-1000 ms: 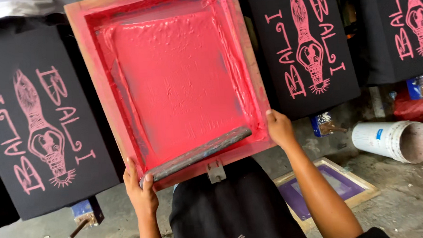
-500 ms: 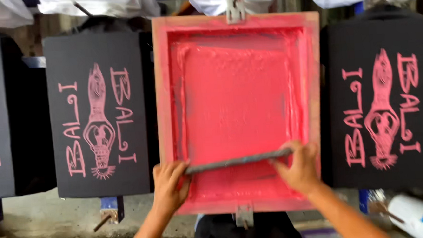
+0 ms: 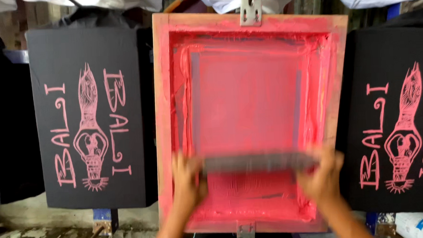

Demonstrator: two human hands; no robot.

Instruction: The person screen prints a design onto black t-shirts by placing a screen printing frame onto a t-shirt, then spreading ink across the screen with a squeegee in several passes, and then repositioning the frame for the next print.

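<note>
While both hands' fingers clasp the squeegee [image 3: 259, 162] on the pink-inked screen [image 3: 249, 112], 2 printed black shirts [image 3: 89, 125] flank it.

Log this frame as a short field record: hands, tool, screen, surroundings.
left hand: grips the left end of the squeegee, blurred
right hand: grips the squeegee's right end, blurred
squeegee: lies crosswise, low on the mesh
screen frame: wooden, coated in pink ink
sides: black printed shirt on the left, another black shirt on the right
</note>
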